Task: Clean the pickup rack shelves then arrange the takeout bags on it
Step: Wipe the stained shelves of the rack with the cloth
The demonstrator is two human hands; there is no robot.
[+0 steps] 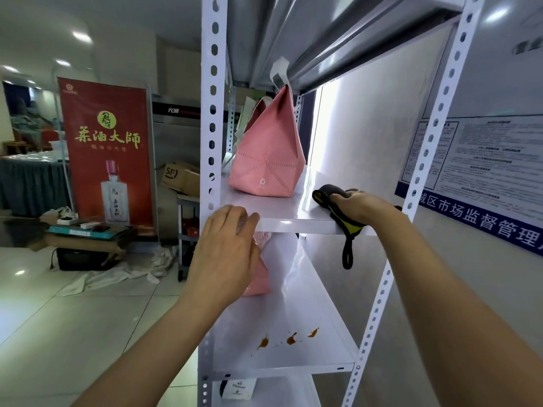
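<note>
Left grip (226, 245) rests with straight, spread fingers on the front edge of the rack's (214, 113) middle shelf (288, 210), near its left corner. Behind it, at the shelf's back left, stands a pink bag (266, 154); a second pink bag (260, 277) sits on the lower shelf (293, 312), where three brown stains (291, 339) mark the front. Right grip (357, 205) clutches a dark cloth (326, 195) at the middle shelf's right edge.

Lower pink bag (261, 277) behind left hand (226, 254)
</note>
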